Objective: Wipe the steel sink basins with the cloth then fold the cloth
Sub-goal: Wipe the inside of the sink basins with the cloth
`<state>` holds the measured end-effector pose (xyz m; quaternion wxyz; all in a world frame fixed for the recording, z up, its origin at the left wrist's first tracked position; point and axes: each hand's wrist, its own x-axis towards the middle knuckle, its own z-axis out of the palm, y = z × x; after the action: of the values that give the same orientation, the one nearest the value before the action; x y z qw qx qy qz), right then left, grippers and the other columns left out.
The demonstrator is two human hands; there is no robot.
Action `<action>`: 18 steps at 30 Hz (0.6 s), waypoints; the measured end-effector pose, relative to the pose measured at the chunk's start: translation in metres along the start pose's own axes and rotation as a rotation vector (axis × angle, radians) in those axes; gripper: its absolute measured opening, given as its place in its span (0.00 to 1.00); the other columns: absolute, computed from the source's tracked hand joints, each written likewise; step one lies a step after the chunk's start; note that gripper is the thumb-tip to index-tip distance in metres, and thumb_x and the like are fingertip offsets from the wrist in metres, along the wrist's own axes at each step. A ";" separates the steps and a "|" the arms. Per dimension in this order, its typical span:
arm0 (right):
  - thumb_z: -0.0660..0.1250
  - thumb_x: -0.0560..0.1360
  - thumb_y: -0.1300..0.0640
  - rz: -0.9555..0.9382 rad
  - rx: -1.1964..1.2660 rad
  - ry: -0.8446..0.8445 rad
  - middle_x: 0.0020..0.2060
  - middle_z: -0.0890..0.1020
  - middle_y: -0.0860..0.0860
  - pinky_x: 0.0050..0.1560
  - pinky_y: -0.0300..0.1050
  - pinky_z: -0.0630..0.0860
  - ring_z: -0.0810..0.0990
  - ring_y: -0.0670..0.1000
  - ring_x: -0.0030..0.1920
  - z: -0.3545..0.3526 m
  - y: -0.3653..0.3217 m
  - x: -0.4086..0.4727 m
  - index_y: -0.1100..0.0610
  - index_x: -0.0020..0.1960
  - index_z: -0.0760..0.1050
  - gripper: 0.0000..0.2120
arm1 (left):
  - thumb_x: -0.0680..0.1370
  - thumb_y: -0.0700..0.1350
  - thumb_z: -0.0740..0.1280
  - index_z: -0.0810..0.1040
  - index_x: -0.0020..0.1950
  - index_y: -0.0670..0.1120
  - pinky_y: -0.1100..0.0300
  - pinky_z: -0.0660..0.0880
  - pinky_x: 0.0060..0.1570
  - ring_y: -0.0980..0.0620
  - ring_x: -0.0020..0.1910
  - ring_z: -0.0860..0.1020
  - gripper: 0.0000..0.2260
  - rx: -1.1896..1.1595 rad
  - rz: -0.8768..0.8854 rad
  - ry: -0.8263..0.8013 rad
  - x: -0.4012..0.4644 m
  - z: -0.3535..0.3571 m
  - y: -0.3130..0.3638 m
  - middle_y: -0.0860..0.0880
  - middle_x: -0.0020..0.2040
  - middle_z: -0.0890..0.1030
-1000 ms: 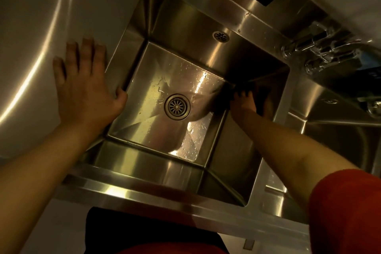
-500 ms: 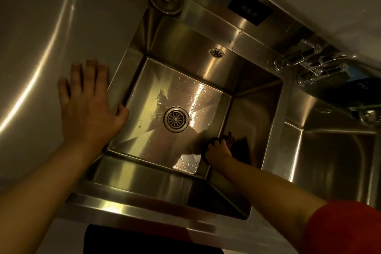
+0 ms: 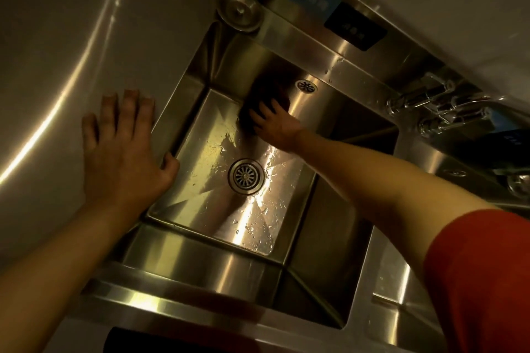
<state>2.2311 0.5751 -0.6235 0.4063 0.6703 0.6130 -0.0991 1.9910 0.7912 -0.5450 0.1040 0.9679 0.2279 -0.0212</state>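
**Two hands at the sink, one on the cloth**

Two hands in frame. Left hand (image 3: 123,152) at centre left, fingers straight and spread, palm flat on the pale smooth countertop (image 3: 57,51), thumb hooked over the basin edge. Right hand (image 3: 275,126) just above centre, fingers spread and pressing the dark crumpled cloth (image 3: 258,106) against the far wall of the left steel sink basin (image 3: 200,255), just left of the small round overflow grille (image 3: 306,86); whether any finger curls into the fabric cannot be told.

Likely soft, limp and light, that cloth, probably damp; best pinned under a flat palm for wiping, then taken by two corners for folding.

Wet, glossy steel underfoot of the cloth: droplets scattered around the round slotted drain strainer (image 3: 246,176) at centre. Probably slick. At upper centre, a round steel drain stopper (image 3: 239,10) on the rim; at right, chrome tap fittings (image 3: 424,103) above the second steel basin (image 3: 459,178). Dim, warm light throughout.
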 end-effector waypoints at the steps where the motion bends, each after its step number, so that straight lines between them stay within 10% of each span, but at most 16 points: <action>1: 0.60 0.83 0.56 -0.013 -0.038 0.013 0.80 0.56 0.60 0.76 0.67 0.54 0.55 0.68 0.78 0.005 0.012 0.002 0.54 0.79 0.63 0.25 | 0.71 0.59 0.65 0.56 0.83 0.45 0.33 0.55 0.76 0.36 0.82 0.54 0.43 0.005 0.002 -0.001 0.000 0.000 0.000 0.41 0.83 0.57; 18: 0.64 0.81 0.53 -0.167 -0.386 -0.304 0.79 0.61 0.60 0.78 0.64 0.49 0.54 0.66 0.80 0.121 0.026 -0.082 0.54 0.75 0.70 0.23 | 0.71 0.59 0.64 0.55 0.84 0.46 0.33 0.54 0.77 0.37 0.82 0.54 0.43 -0.006 -0.010 -0.001 -0.001 0.000 0.001 0.42 0.83 0.57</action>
<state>2.2800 0.4356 -0.6396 0.6045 0.5049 0.6057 -0.1132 1.9906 0.7897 -0.5445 0.1070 0.9664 0.2325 -0.0215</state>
